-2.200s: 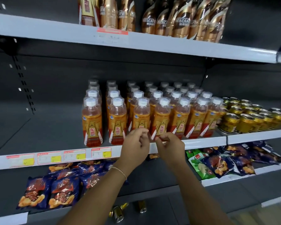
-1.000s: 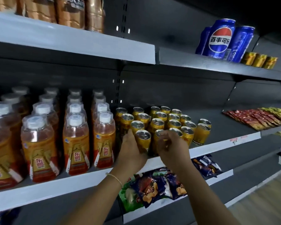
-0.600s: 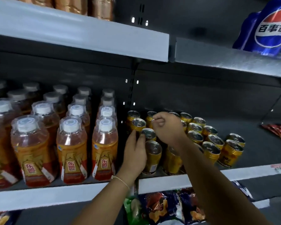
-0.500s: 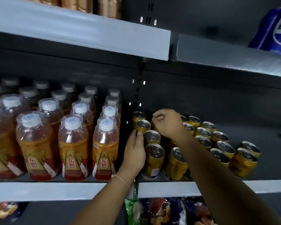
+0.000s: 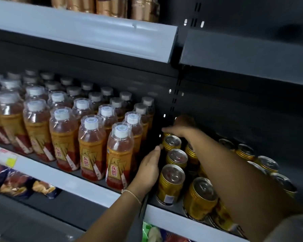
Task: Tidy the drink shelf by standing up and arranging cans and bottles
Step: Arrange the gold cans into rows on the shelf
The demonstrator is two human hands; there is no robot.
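Several gold cans [image 5: 171, 184] stand upright in rows on the dark middle shelf [image 5: 166, 214]. My left hand [image 5: 148, 169] lies flat and open against the left side of the leftmost can row, fingers pointing to the back. My right hand [image 5: 183, 127] reaches over the cans to the back of that row, its fingers curled on the top of the rearmost gold can [image 5: 166, 134]. My right forearm hides several cans. To the left stand rows of orange drink bottles [image 5: 120, 156] with white caps, all upright.
A grey-edged upper shelf [image 5: 87, 30] with brown bottles overhangs close above. A perforated upright post [image 5: 176, 96] sits behind the cans. Snack bags [image 5: 21, 184] lie on the lower shelf at left, and more bags [image 5: 152, 234] lie below the cans.
The view has shifted right from the bottles to the cans and closer. My right hand has reached farther back along the left can row; my left hand stays flat beside it.
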